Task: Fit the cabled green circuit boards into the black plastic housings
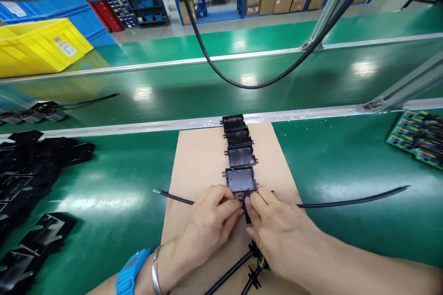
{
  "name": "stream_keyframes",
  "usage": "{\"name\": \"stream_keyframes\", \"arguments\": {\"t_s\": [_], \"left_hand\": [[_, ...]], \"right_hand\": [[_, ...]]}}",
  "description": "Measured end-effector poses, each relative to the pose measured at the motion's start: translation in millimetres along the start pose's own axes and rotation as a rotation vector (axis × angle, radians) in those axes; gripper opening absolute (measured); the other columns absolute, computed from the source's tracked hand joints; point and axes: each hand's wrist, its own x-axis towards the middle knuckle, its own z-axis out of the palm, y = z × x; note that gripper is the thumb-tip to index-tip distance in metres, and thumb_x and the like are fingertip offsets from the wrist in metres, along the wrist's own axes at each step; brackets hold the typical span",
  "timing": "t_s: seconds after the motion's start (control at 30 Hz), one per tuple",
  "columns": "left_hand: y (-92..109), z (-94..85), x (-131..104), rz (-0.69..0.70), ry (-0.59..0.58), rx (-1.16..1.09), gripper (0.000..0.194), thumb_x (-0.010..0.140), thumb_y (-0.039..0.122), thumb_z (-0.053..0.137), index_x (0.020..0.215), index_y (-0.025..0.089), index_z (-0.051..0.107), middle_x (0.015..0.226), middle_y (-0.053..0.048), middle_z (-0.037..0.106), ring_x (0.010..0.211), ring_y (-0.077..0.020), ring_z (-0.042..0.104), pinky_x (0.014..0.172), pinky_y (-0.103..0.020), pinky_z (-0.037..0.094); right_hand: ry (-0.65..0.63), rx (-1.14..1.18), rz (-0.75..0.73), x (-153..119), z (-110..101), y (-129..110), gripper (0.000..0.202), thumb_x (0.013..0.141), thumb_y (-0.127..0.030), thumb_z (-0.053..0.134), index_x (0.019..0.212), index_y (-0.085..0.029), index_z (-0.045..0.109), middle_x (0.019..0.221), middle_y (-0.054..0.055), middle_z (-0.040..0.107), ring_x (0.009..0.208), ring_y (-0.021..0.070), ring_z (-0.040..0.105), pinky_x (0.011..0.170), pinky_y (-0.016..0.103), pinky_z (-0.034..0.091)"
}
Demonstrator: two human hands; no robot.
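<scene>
My left hand (212,216) and my right hand (277,228) meet over a small black plastic housing (247,212), with fingers closed on its two sides. Most of that housing is hidden by my fingers. A black cable (176,198) with a bared end sticks out to the left, and another black cable length (353,202) runs out to the right. Beyond my fingertips, several open black housings (241,179) form a row on a cardboard sheet (197,161). Nearer me, partly under my right hand, lie more black cables (231,267) with ribbed grommets and a yellow-green wire.
Black plastic parts (31,170) are heaped on the green bench at left. Green circuit boards with wires (418,138) lie at right. A metal rail (145,126) crosses behind the cardboard. A yellow bin (41,48) stands back left, and a black cable loop (249,86) hangs ahead.
</scene>
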Motion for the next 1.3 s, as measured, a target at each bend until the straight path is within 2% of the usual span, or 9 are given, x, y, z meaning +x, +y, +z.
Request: {"name": "stream_keyframes", "arguments": {"t_s": [0.1, 0.2, 0.37, 0.57, 0.73, 0.9, 1.1, 1.23, 1.3], "left_hand": [[-0.3, 0.2, 0.0, 0.015, -0.028, 0.042, 0.017, 0.092, 0.011, 0.049, 0.092, 0.019, 0.064, 0.088, -0.004, 0.057, 0.078, -0.0166, 0.053, 0.068, -0.030, 0.049], [2.3, -1.9, -0.9, -0.004, -0.042, 0.062, 0.016, 0.093, 0.014, 0.048, 0.095, 0.019, 0.063, 0.090, -0.005, 0.057, 0.081, -0.0182, 0.054, 0.071, -0.033, 0.050], [16.8, -8.7, -2.1, 0.074, -0.083, 0.102, 0.035, 0.088, 0.006, 0.044, 0.119, 0.016, 0.055, 0.109, -0.010, 0.056, 0.095, -0.0228, 0.052, 0.084, -0.040, 0.049], [34.8, -10.7, 2.1, 0.133, -0.331, 0.243, 0.056, 0.079, 0.007, 0.047, 0.135, 0.013, 0.044, 0.126, -0.011, 0.055, 0.106, -0.0290, 0.047, 0.093, -0.047, 0.044], [36.3, -3.9, 4.7, 0.123, -0.380, 0.279, 0.057, 0.077, 0.008, 0.048, 0.134, 0.011, 0.045, 0.125, -0.011, 0.056, 0.109, -0.0294, 0.047, 0.094, -0.046, 0.043], [35.9, -3.4, 4.9, 0.117, -0.342, 0.262, 0.057, 0.075, 0.007, 0.049, 0.132, 0.013, 0.047, 0.122, -0.011, 0.057, 0.105, -0.0288, 0.049, 0.091, -0.046, 0.045], [8.3, -28.7, -9.2, 0.079, -0.039, 0.199, 0.041, 0.084, 0.006, 0.046, 0.123, 0.020, 0.052, 0.117, -0.011, 0.053, 0.106, -0.0242, 0.051, 0.087, -0.042, 0.047], [-12.1, -37.8, -26.7, -0.049, -0.090, 0.278, 0.016, 0.088, 0.016, 0.050, 0.102, 0.019, 0.056, 0.104, -0.009, 0.055, 0.097, -0.0252, 0.054, 0.083, -0.043, 0.047], [-16.8, -41.6, -30.1, -0.048, -0.107, 0.275, 0.009, 0.091, 0.017, 0.046, 0.094, 0.020, 0.055, 0.096, -0.007, 0.058, 0.090, -0.0228, 0.056, 0.078, -0.039, 0.048]], "right_hand": [[-0.039, 0.040, 0.031, 2.4, -1.6, 1.7, 0.016, 0.082, -0.017, 0.054, 0.072, -0.012, 0.065, 0.081, 0.011, 0.054, 0.083, 0.0255, 0.044, 0.066, 0.038, 0.037], [-0.041, 0.168, 0.063, -3.8, -14.6, 13.9, 0.016, 0.087, -0.021, 0.051, 0.081, -0.014, 0.064, 0.084, 0.009, 0.052, 0.084, 0.0236, 0.043, 0.069, 0.038, 0.038], [0.118, 0.311, 0.128, -36.3, -35.8, 36.5, 0.021, 0.093, -0.018, 0.043, 0.101, -0.018, 0.062, 0.092, 0.008, 0.050, 0.089, 0.0223, 0.042, 0.076, 0.037, 0.039], [0.075, 0.167, 0.080, -44.0, -22.2, 40.2, 0.030, 0.090, -0.012, 0.039, 0.108, -0.014, 0.063, 0.087, 0.009, 0.049, 0.083, 0.0229, 0.040, 0.072, 0.038, 0.038], [0.091, -0.085, 0.017, -23.4, -8.4, 33.3, 0.031, 0.088, -0.020, 0.044, 0.106, -0.008, 0.066, 0.085, 0.012, 0.052, 0.082, 0.0259, 0.041, 0.070, 0.041, 0.036], [0.077, -0.009, -0.001, -17.9, -16.3, 36.5, 0.024, 0.087, -0.024, 0.048, 0.085, -0.012, 0.069, 0.082, 0.011, 0.053, 0.083, 0.0253, 0.042, 0.072, 0.042, 0.037], [0.253, 0.272, 0.082, -65.7, -29.1, 82.5, 0.039, 0.086, -0.019, 0.053, 0.125, -0.021, 0.058, 0.102, 0.009, 0.056, 0.099, 0.0241, 0.047, 0.083, 0.040, 0.043], [0.190, 0.229, 0.127, -94.2, -11.8, 104.7, 0.023, 0.088, -0.022, 0.055, 0.109, -0.022, 0.065, 0.101, 0.009, 0.059, 0.097, 0.0234, 0.052, 0.081, 0.040, 0.045], [0.235, 0.209, 0.106, -93.7, -6.7, 109.9, 0.019, 0.092, -0.018, 0.048, 0.099, -0.020, 0.066, 0.094, 0.008, 0.062, 0.091, 0.0211, 0.055, 0.080, 0.038, 0.045]]}}
